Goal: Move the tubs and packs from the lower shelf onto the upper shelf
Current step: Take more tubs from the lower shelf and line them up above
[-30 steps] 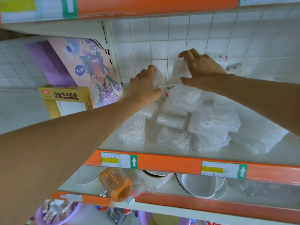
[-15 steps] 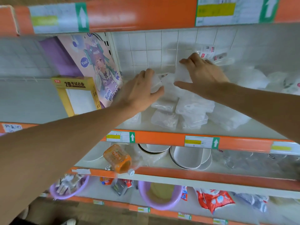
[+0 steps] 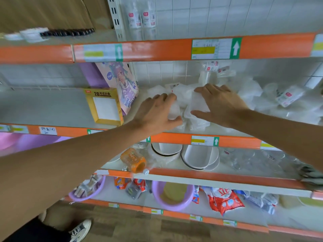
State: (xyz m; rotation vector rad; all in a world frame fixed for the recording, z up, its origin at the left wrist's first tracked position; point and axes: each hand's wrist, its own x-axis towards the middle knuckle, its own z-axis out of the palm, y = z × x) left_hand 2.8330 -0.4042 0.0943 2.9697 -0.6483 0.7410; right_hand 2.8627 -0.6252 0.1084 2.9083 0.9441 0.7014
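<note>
A small crumpled clear plastic pack [image 3: 175, 109] sits in the left hand [image 3: 155, 114]: the fingers curl over its top and the thumb hooks in beneath, so the hand is closed round it. Just to that hand's right, nearly touching, the right hand [image 3: 221, 104] holds a flat rectangular clear plastic pack [image 3: 199, 104], with the fingers laid along the far edge and the thumb along the near one (a wide pinch, the palm half open). Both packs are low over the white shelf board [image 3: 52, 109], just behind its orange front strip [image 3: 176, 137].

Beyond the fingertips lies a loose heap of clear plastic packs and tubs [image 3: 258, 96], spreading off to the right of the right hand. Left of the left hand stands a yellow cardboard box with a white window [image 3: 104, 106], and behind it a tall illustrated cartoon box [image 3: 123, 84].

Above both hands runs the next shelf's orange edge with price labels [image 3: 157, 49]; clear bottles with red labels [image 3: 141, 18] stand on it. Below the hands are white bowls on their sides [image 3: 199, 158] and an orange jar lying down [image 3: 133, 160].
</note>
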